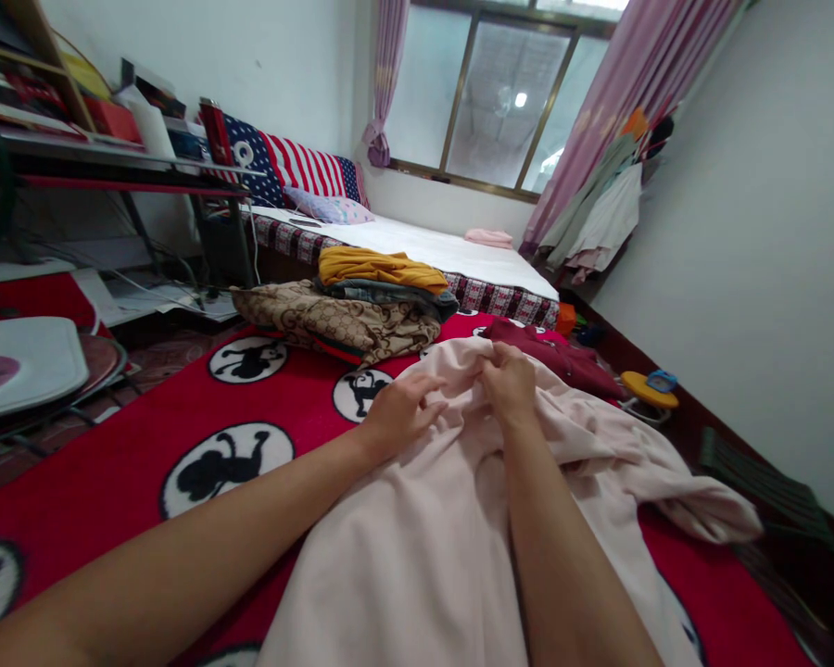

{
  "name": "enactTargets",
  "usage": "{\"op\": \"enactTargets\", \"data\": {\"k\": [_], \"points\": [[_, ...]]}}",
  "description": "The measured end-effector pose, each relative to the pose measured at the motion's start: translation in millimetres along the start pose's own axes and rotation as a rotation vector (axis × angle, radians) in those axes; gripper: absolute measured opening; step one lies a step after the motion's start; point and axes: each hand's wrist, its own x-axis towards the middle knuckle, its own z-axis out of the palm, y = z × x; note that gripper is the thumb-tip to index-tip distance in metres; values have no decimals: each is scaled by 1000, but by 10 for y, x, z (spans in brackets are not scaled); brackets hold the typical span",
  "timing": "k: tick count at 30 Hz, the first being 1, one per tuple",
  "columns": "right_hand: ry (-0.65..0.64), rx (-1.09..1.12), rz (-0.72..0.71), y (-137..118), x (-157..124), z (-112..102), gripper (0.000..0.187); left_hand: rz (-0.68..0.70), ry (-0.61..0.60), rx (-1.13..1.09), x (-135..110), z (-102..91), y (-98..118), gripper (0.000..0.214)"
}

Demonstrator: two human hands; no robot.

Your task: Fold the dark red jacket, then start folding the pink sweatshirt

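A pale pink garment [417, 537] lies spread over a red blanket [298, 417] printed with black-and-white round figures. My left hand [398, 413] rests on the garment's upper edge with fingers pinching the fabric. My right hand [509, 382] is closed on a bunched fold of the same cloth, close beside the left. A dark red garment [562, 357] lies just beyond my hands.
A stack of folded clothes [368, 301], yellow on top and brown patterned below, sits further back on the blanket. A white mattress [451, 250] with a flag-print pillow [292, 167] lies behind. Desk and shelves [76, 148] stand left; hanging clothes [598, 213] right.
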Motion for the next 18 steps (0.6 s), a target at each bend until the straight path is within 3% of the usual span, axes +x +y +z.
{"op": "enactTargets", "data": {"k": [3,5,11,18], "points": [[65,220,-144,-133,45,-58,29,-80,212,-34,77,-77,-87,35],[79,367,-228,-201,68,-76,31,-121,266,-59,120,-118,-168,35],[47,606,-363,-352,25,-39,27,-267,270,-196,166,-107,-363,42],[-46,584,-345,-554,-91,3,28,-160,266,-245,169,-74,-339,51]]}}
